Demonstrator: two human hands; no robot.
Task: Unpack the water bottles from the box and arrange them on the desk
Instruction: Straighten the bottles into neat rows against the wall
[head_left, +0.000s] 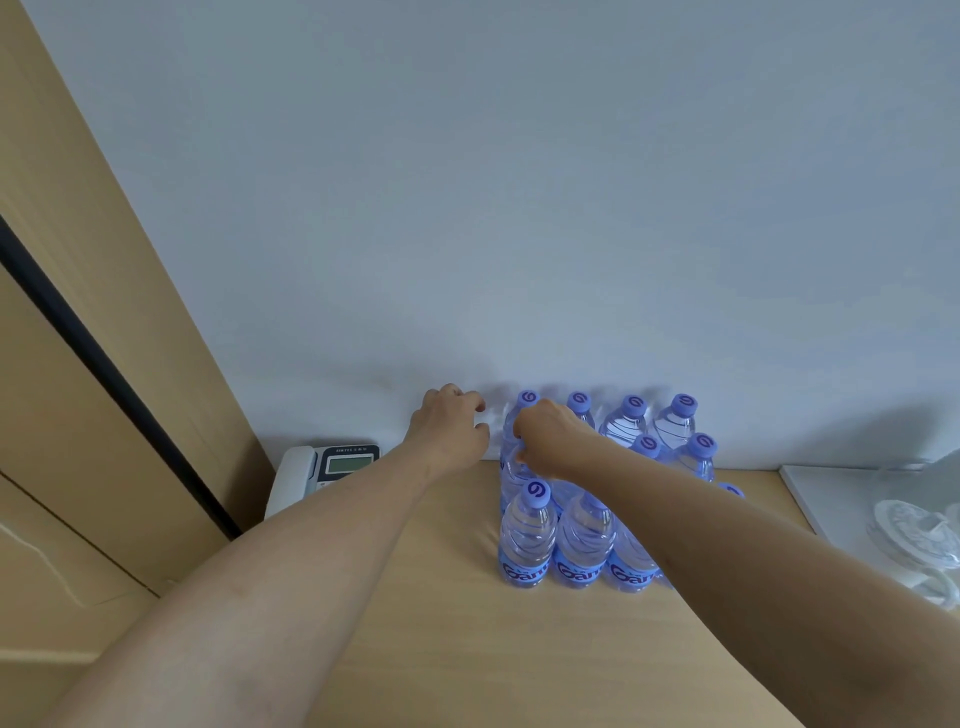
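Note:
Several clear water bottles (527, 535) with purple caps and blue labels stand upright in tight rows on the wooden desk (415, 613), against the wall. My right hand (550, 439) is closed over the top of the left bottle (511, 475) in the middle row and hides its cap. My left hand (452, 426) hovers just left of the back-left bottle (527, 400). Its fingers are half curled and apart, their tips close to that bottle's shoulder, with nothing in them. My right forearm crosses over the right-hand bottles. No box is in view.
A white desk phone (332, 467) sits at the back left, beside a tall wooden cabinet (104, 338). To the right lies a white tray (826, 499) with clear glassware (914, 535). The white wall (519, 208) stands directly behind the bottles.

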